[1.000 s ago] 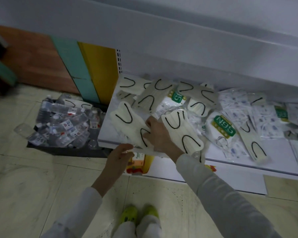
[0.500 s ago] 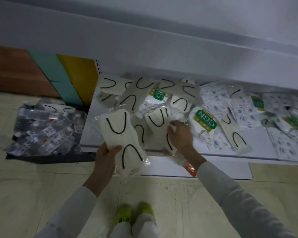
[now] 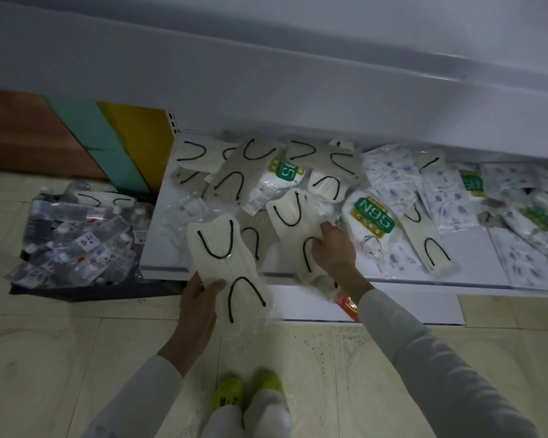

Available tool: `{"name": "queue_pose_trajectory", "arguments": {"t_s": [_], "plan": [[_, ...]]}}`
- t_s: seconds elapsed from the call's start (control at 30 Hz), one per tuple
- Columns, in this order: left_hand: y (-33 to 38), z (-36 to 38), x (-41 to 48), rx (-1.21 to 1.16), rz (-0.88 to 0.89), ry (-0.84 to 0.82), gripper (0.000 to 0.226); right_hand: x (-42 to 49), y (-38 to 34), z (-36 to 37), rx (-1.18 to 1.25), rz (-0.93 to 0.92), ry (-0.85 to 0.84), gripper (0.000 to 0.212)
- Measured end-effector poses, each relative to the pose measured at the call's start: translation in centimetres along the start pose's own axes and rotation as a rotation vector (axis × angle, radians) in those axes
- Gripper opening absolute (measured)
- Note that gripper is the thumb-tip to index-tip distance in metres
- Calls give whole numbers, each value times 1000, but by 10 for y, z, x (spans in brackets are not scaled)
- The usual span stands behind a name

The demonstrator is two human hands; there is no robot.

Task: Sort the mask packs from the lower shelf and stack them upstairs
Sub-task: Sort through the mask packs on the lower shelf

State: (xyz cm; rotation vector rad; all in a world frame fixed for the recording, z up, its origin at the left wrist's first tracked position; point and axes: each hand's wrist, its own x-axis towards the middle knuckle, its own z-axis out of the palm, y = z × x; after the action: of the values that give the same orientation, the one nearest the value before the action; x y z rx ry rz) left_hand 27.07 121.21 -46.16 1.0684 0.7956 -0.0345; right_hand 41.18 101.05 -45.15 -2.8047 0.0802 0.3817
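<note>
Head view is showing your left hand (image 3: 200, 311) gripping a cream mask pack (image 3: 225, 263) by its lower left edge, thumb curled over the front and fingers hidden behind. The pack is rising from that grip toward 1 o'clock, hanging in front of the lower shelf (image 3: 475, 248) rather than lying on it.

Your right hand (image 3: 332, 251) is reaching onto the shelf, and its curled fingers are closing on a second mask pack (image 3: 293, 216). That one is lying flat at the shelf's front, stretching from your knuckles toward 11 o'clock.

An N95 pack (image 3: 374, 216) is lying just beside your right hand at 2 o'clock. Printed packs (image 3: 399, 172) are spreading farther out toward 3 o'clock. More cream packs are overlapping in a heap at 12 o'clock, crowding the one under your right hand. A tray of small bottles (image 3: 73, 235) is sitting on the floor at 9 o'clock of your left hand. A red packet (image 3: 347, 303) is peeking out under your right wrist.
</note>
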Motion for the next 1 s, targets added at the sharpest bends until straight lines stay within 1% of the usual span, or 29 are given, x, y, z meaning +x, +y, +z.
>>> {"name": "queue_pose_trajectory", "arguments": {"t_s": [0.1, 0.17, 0.23, 0.27, 0.33, 0.37, 0.43, 0.47, 0.53, 0.6, 0.63, 0.67, 0.7, 0.73, 0.77, 0.8, 0.83, 0.87, 0.9, 0.97, 1.0], "plan": [[-3, 3, 2, 2, 18, 17, 48, -10, 6, -10, 234, -82, 60, 6], [-1, 9, 3, -29, 7, 35, 50, -23, 5, -23, 422, -124, 74, 8], [2, 18, 4, -61, -9, 42, 48, -40, -2, -37, 589, -169, 38, 6], [3, 24, 3, -85, -15, 34, 44, -49, -8, -43, 642, -188, 5, 10], [12, 43, -4, -214, -61, 7, 30, -63, -18, -47, 722, -227, -51, 16], [17, 53, -8, -309, -101, -14, 28, -68, -23, -46, 723, -247, -51, 16], [27, 71, -17, -436, -158, -45, 42, -76, -32, -46, 622, -279, -10, 15], [31, 79, -22, -454, -156, -61, 45, -80, -36, -46, 559, -307, 22, 17], [36, 91, -36, -379, -68, -62, 38, -88, -41, -49, 439, -381, 96, 33], [41, 98, -47, -298, 24, -19, 31, -94, -41, -58, 301, -435, 225, 46], [45, 100, -54, -291, 47, -10, 29, -97, -37, -63, 285, -420, 298, 51], [50, 102, -61, -309, 60, -5, 28, -103, -32, -69, 341, -365, 358, 58], [57, 103, -70, -342, 70, -22, 27, -113, -30, -78, 491, -258, 357, 66], [62, 104, -79, -389, 86, -48, 28, -126, -30, -87, 715, -117, 294, 71], [67, 104, -88, -426, 96, -82, 29, -138, -34, -96, 960, 6, 165, 69], [73, 104, -97, -445, 99, -118, 31, -150, -37, -102, 1169, 54, 25, 59], [79, 102, -107, -457, 96, -146, 33, -161, -40, -107, 1298, 39, -47, 47], [88, 99, -120, -465, 100, -189, 40, -172, -41, -115, 1329, -12, -58, 37], [95, 93, -131, -473, 108, -249, 51, -182, -42, -126, 1321, -64, -37, 31], [110, 78, -151, -492, 136, -392, 75, -199, -44, -159, 1270, -190, -23, 25], [123, 74, -159, -509, 154, -444, 82, -204, -44, -178, 1237, -256, -31, 26]]}}
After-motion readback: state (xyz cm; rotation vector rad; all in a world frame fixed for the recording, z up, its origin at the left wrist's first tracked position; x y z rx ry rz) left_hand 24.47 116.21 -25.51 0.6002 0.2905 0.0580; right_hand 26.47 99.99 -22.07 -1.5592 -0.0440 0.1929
